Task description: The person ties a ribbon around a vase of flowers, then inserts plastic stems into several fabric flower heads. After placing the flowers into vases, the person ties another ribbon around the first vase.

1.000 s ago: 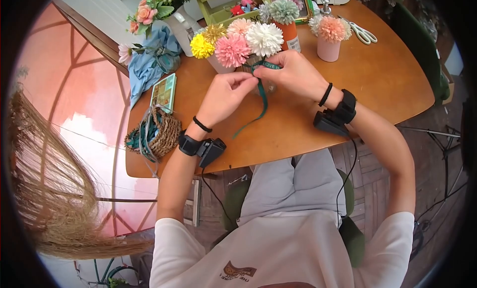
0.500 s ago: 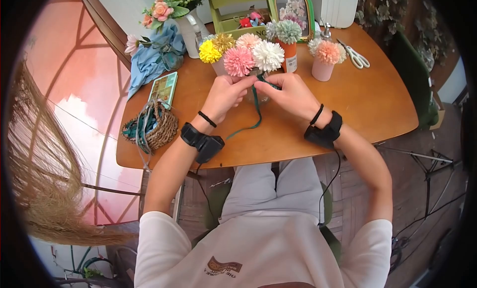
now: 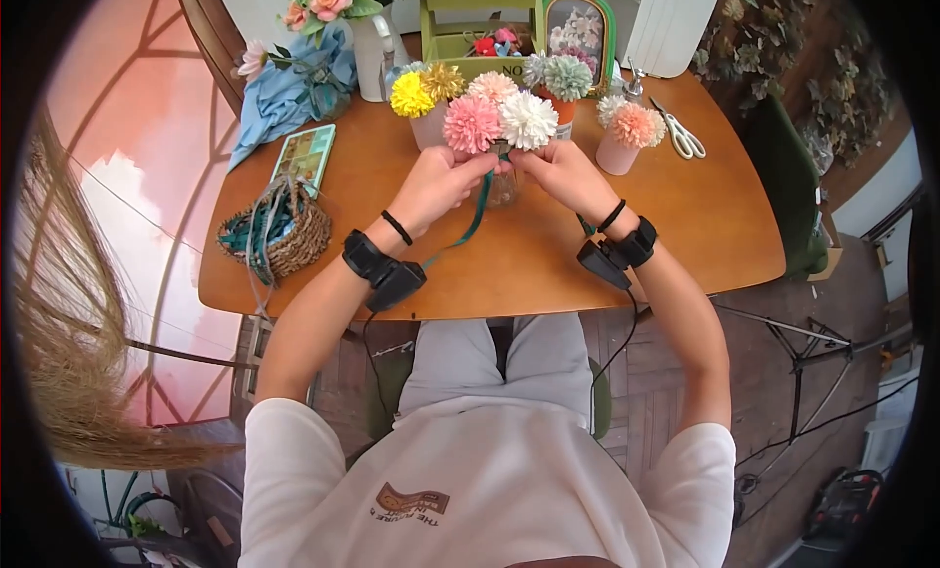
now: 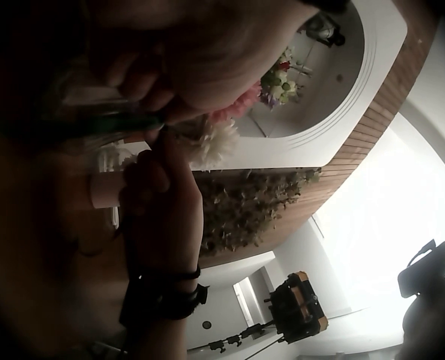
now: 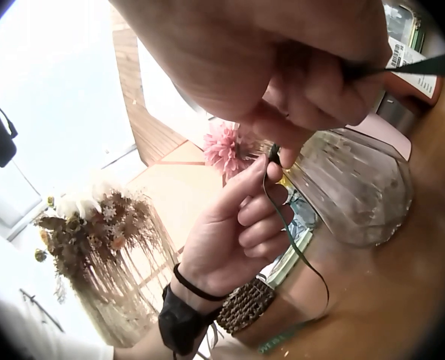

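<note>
A dark green ribbon [image 3: 478, 215] is knotted at the neck of a clear faceted glass vase [image 5: 357, 187]. Above the neck cluster a pink pompom flower [image 3: 471, 124], a white one [image 3: 529, 119] and a peach one. My left hand [image 3: 436, 186] pinches the ribbon at the knot between thumb and index finger, and one tail hangs from it to the table. Close by on the right, my right hand [image 3: 566, 176] grips the other part with curled fingers; in the right wrist view the ribbon's end runs out from that fist.
Left on the table [image 3: 382, 264] are a woven basket [image 3: 299, 243] of ribbons and a flat compartment box [image 3: 304, 157]. A pink cup [image 3: 617, 155] with flowers and white-handled scissors [image 3: 682, 137] lie to the right. A green shelf box [image 3: 470, 44] and picture frame [image 3: 605, 44] stand behind.
The lettered ribbon part that showed beside my right hand now runs through its curled fingers and hangs near the wrist. Both hands stay at the vase neck. The head view has shifted.
</note>
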The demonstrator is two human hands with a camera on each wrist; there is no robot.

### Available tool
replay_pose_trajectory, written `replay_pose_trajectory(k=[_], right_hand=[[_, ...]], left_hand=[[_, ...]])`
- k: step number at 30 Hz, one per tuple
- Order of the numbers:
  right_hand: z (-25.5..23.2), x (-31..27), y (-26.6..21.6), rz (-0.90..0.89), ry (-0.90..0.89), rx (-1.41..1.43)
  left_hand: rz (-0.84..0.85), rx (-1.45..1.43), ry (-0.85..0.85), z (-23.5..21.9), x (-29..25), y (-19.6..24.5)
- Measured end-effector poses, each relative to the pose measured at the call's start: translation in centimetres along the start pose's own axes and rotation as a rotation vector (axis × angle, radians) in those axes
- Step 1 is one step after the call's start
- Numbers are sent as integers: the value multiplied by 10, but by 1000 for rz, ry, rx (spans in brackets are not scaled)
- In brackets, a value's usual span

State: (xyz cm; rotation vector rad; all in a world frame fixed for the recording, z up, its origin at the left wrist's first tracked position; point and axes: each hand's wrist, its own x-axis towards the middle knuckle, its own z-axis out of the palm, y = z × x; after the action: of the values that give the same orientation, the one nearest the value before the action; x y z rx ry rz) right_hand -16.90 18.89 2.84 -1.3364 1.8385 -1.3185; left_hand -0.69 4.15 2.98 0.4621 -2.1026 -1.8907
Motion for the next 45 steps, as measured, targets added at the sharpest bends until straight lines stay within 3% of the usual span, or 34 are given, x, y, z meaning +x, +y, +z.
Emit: replay_pose_trajectory(k=[7,10,13,16,19,22,25,31,34,37,40,43,45], right_hand=[[6,-2,-7,-49,93,-174],[5,-4,-13,-8,118,-229],[10,-3,1,-108,182,-150],[12,-1,4,-75,170,-85],[11,0,2,-25,156,-91],[13,1,7,-104,179,-63],[12,2,10,-67,155,-43],[10,0,5,-1,132,-95],[13,1,9,-91,156,-24],[15,-1,9,-98,176,3],[4,-4,9,132,85,-101],[4,-13,2,192,75,271],[-1,-19,-6,267,-27,385]], left_hand=[[188,90,-44,-8,9,-9],[414,225,31,-15,20,-28],[345,331,94,-19,18,-28],[204,332,55,-19,11,-14],[157,177,-8,-19,12,-14],[135,82,-22,-18,12,-15],[107,88,-51,-19,12,-13],[107,13,-34,-17,12,-16],[133,115,-13,-18,14,-19],[351,54,81,-10,15,-26],[329,57,51,-10,10,-17],[233,104,38,-18,13,-25],[171,122,49,-17,10,-18]])
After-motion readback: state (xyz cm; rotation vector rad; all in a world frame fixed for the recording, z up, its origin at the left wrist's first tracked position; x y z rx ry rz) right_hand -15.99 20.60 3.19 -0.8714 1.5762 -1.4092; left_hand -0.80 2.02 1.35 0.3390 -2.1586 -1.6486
